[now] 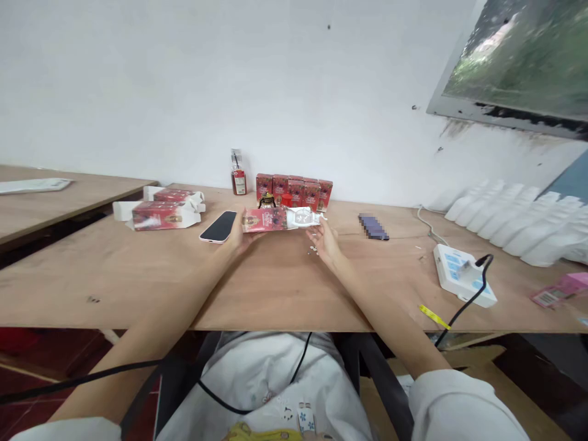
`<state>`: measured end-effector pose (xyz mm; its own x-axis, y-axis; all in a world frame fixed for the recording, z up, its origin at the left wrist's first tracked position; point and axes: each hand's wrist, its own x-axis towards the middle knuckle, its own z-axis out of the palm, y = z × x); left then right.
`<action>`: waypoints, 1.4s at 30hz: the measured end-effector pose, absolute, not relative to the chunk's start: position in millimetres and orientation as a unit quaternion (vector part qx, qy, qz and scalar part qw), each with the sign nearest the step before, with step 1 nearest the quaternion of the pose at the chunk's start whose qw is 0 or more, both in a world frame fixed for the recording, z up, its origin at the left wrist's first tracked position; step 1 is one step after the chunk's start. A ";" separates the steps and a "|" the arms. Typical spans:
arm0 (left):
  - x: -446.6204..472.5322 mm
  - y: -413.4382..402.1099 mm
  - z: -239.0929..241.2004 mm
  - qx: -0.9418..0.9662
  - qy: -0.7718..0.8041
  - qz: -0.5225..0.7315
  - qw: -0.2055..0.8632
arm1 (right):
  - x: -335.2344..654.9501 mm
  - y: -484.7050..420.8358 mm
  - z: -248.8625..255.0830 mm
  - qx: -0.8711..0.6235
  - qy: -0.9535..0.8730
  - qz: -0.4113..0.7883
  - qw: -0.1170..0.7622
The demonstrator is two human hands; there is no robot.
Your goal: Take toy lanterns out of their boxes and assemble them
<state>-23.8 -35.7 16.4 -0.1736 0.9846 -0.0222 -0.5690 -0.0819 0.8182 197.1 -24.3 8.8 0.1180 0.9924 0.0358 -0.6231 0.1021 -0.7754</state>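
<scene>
Carton (266, 219), red printed cardboard, white flap open: judged light, thin-walled, crushable; grip by the ends. Left hand (237, 231) closed round left end; right hand (325, 243) half open, fingertips at flap.

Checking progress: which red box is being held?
The sideways box between left hand and right hand; the back row stands upright, two boxes lie untouched at left.
</scene>
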 end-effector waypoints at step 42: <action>-35.9 -36.8 27.1 0.165 0.318 0.751 0.554 | 178.9 -45.2 -9.6 -0.253 -0.483 0.695 0.468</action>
<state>-35.9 -36.8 27.1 -0.3310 0.9378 -0.1045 -0.7283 -0.1835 0.6602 178.9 -45.2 -9.6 -0.4338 0.8954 0.1004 -0.4062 -0.0949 -0.9089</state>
